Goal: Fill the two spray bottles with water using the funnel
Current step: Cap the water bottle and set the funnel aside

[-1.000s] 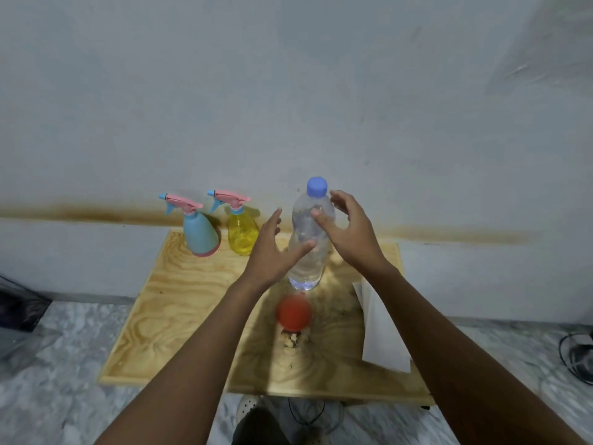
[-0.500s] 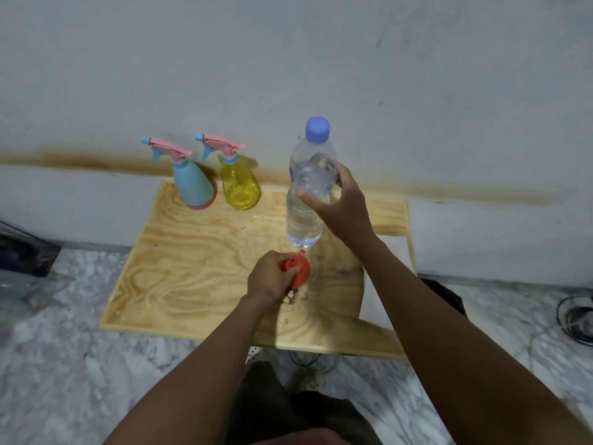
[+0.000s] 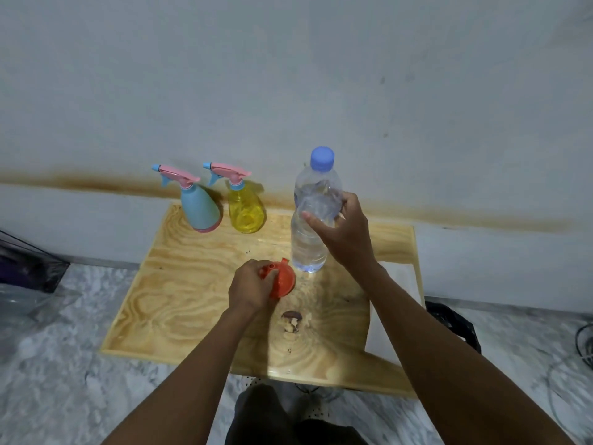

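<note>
The table (image 3: 179, 303) was bare plywood, its grain bold, with a slight sheen. The bottle (image 3: 308, 245) was clear, glossy plastic, its cap (image 3: 322, 158) matt blue plastic. The funnel (image 3: 284, 282) was smooth, shiny orange plastic. The blue sprayer (image 3: 199, 210) was opaque, smooth plastic; the yellow sprayer (image 3: 245, 213) was translucent and glossy. The wall (image 3: 288, 75) was matt, stained paint; the floor (image 3: 64, 364) looked like marbled stone.
</note>
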A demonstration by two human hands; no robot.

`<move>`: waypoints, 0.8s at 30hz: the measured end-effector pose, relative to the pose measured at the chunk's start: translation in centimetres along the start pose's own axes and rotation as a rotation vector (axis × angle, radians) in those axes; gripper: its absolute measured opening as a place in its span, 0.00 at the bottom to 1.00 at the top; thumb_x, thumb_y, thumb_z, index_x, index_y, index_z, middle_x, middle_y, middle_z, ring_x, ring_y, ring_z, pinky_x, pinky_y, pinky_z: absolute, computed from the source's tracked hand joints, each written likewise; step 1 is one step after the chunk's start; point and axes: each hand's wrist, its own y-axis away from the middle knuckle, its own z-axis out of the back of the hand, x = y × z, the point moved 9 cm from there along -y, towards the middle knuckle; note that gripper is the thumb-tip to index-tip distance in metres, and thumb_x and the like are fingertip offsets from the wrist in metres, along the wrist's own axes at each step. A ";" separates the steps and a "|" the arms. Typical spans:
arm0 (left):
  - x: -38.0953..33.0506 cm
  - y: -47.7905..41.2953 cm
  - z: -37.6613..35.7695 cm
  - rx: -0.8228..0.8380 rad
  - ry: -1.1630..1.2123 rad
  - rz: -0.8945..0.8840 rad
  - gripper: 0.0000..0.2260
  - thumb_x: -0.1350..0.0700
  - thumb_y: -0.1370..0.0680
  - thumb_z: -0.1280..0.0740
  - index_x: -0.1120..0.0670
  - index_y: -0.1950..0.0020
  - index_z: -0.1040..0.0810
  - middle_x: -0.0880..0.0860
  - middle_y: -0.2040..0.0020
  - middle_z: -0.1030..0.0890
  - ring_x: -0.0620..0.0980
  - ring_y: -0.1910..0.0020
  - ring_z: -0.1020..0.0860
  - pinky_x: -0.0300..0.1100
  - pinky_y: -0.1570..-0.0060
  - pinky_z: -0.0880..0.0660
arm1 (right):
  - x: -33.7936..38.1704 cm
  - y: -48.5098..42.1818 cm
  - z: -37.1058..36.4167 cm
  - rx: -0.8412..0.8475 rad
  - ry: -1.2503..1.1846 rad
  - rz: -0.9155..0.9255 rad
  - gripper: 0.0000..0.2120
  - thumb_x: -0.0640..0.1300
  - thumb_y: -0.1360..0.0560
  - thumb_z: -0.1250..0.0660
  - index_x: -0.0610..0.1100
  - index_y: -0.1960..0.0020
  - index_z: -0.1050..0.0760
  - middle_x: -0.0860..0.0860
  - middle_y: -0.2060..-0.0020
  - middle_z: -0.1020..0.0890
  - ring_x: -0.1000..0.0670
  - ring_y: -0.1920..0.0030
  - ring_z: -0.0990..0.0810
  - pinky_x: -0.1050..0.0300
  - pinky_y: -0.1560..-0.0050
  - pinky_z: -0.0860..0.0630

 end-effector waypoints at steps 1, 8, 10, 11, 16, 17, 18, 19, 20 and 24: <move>-0.1 -0.4 0.3 -0.012 0.016 0.002 0.12 0.53 0.23 0.29 0.56 0.42 0.16 0.56 0.45 0.17 0.56 0.46 0.20 0.49 0.45 0.23 | -0.1 -0.1 0.0 0.001 0.002 0.004 0.28 0.60 0.34 0.23 0.53 0.41 0.32 0.53 0.48 0.22 0.49 0.45 0.20 0.44 0.45 0.19; 0.0 -2.0 0.9 -0.030 0.050 0.014 0.12 0.53 0.23 0.29 0.56 0.42 0.16 0.56 0.45 0.17 0.55 0.46 0.20 0.49 0.45 0.22 | 0.1 0.0 -0.7 0.037 -0.008 0.071 0.37 0.58 0.36 0.22 0.48 0.35 0.36 0.53 0.41 0.26 0.50 0.41 0.23 0.48 0.42 0.21; 0.2 -2.1 1.1 -0.034 0.055 0.016 0.13 0.53 0.23 0.29 0.56 0.41 0.17 0.56 0.44 0.17 0.55 0.46 0.20 0.50 0.44 0.22 | 0.0 0.1 -1.4 0.093 0.013 0.066 0.42 0.57 0.36 0.21 0.49 0.30 0.39 0.53 0.36 0.27 0.50 0.38 0.25 0.53 0.40 0.23; 0.3 -2.1 1.2 -0.034 0.065 0.013 0.12 0.53 0.23 0.29 0.57 0.41 0.17 0.56 0.44 0.17 0.55 0.46 0.20 0.50 0.44 0.22 | -0.1 0.1 -1.7 0.117 0.017 0.055 0.44 0.55 0.36 0.20 0.50 0.28 0.40 0.53 0.34 0.27 0.51 0.36 0.26 0.55 0.40 0.24; 0.5 -2.5 2.1 -0.058 0.072 0.000 0.13 0.54 0.23 0.29 0.57 0.41 0.17 0.56 0.44 0.17 0.55 0.47 0.20 0.50 0.45 0.22 | -0.3 0.1 -1.5 0.058 -0.003 0.026 0.42 0.50 0.34 0.19 0.48 0.27 0.38 0.57 0.37 0.25 0.56 0.39 0.25 0.63 0.42 0.26; 0.4 -2.7 2.3 -0.065 0.075 -0.009 0.13 0.54 0.23 0.29 0.57 0.41 0.17 0.56 0.44 0.17 0.55 0.47 0.20 0.51 0.45 0.22 | -0.3 0.1 -1.3 0.025 -0.011 0.015 0.41 0.50 0.34 0.20 0.47 0.27 0.37 0.55 0.36 0.24 0.56 0.39 0.25 0.63 0.41 0.26; 0.2 -2.9 2.5 -0.071 0.078 -0.016 0.13 0.54 0.23 0.29 0.57 0.41 0.17 0.56 0.45 0.17 0.55 0.48 0.19 0.51 0.45 0.22 | -0.3 0.1 -1.0 -0.014 -0.021 0.002 0.41 0.50 0.33 0.20 0.46 0.27 0.36 0.53 0.36 0.24 0.55 0.38 0.24 0.62 0.41 0.26; 0.0 -3.1 2.7 -0.076 0.079 -0.023 0.12 0.53 0.23 0.29 0.56 0.41 0.17 0.56 0.45 0.17 0.55 0.48 0.19 0.51 0.45 0.22 | -0.3 0.1 -0.6 -0.055 -0.031 -0.013 0.40 0.50 0.33 0.20 0.45 0.27 0.36 0.51 0.35 0.24 0.53 0.38 0.24 0.62 0.41 0.27; -0.3 -3.5 2.8 -0.081 0.080 -0.029 0.12 0.53 0.22 0.29 0.56 0.41 0.17 0.56 0.45 0.17 0.55 0.47 0.20 0.50 0.45 0.22 | -0.2 -0.1 -0.1 -0.095 -0.041 -0.021 0.40 0.49 0.33 0.20 0.44 0.27 0.36 0.50 0.35 0.24 0.52 0.37 0.24 0.60 0.41 0.26; -2.4 -5.5 2.7 -0.088 0.078 -0.035 0.14 0.52 0.22 0.30 0.56 0.39 0.17 0.56 0.42 0.18 0.56 0.44 0.21 0.48 0.44 0.24 | 0.1 -1.8 1.7 -0.182 -0.038 -0.010 0.41 0.50 0.33 0.20 0.42 0.27 0.36 0.49 0.36 0.24 0.51 0.37 0.24 0.57 0.39 0.24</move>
